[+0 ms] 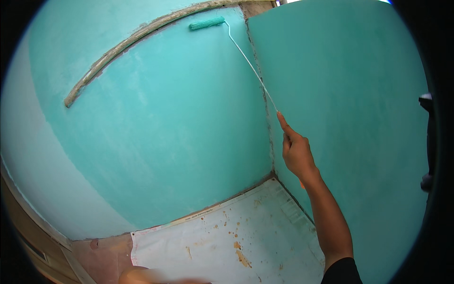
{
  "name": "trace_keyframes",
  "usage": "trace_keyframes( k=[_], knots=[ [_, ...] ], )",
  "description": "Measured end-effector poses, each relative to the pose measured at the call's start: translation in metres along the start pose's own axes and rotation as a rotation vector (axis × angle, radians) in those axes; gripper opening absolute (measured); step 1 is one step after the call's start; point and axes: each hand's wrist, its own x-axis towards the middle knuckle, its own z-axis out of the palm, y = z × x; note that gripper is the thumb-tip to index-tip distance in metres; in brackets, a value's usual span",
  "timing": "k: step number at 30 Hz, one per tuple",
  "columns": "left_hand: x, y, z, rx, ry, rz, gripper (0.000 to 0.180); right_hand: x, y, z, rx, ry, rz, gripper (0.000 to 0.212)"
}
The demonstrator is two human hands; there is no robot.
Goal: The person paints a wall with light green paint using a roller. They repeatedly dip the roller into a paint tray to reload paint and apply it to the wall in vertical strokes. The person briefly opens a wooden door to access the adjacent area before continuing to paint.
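Note:
My right hand (299,151) is closed around the handle of a paint roller (206,23), its index finger stretched along the start of the thin metal rod. A bit of orange handle shows below the wrist. The roller's teal, paint-covered sleeve lies high against the teal wall (179,113), just under a rough wooden strip and left of the corner. At the lower edge, a blurred piece of skin, probably my left hand (156,275), passes over the floor; its fingers cannot be made out.
The wooden strip (127,41) juts from the wall. A second teal wall (340,104) meets it at a rough, unpainted corner seam. Pale blue wall (47,165) borders the teal at left. A stained white sheet (189,246) covers the floor, with brown wooden furniture (35,241) at lower left.

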Motion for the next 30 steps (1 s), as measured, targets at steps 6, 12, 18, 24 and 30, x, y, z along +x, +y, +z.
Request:
trace_keyframes(
  k=[6, 12, 18, 24, 30],
  knots=[
    [-0.001, -0.003, 0.001, -0.009, 0.002, 0.007, 0.022, -0.040, 0.052, 0.013, -0.082, -0.093, 0.089, 0.065],
    [0.000, -0.001, -0.001, -0.028, -0.024, -0.005, 0.022, -0.101, 0.106, 0.014, -0.156, -0.219, 0.172, 0.068],
    [0.002, 0.003, 0.001, -0.014, 0.000, 0.014, 0.021, -0.161, 0.161, 0.003, -0.266, -0.368, 0.292, 0.067],
    [0.008, 0.002, 0.002, -0.040, -0.011, 0.039, 0.020, -0.207, 0.209, 0.005, -0.315, -0.368, 0.261, 0.065],
    [0.011, 0.005, -0.001, -0.060, -0.033, 0.033, 0.019, -0.234, 0.229, 0.006, -0.398, -0.498, 0.463, 0.064]
  ],
)
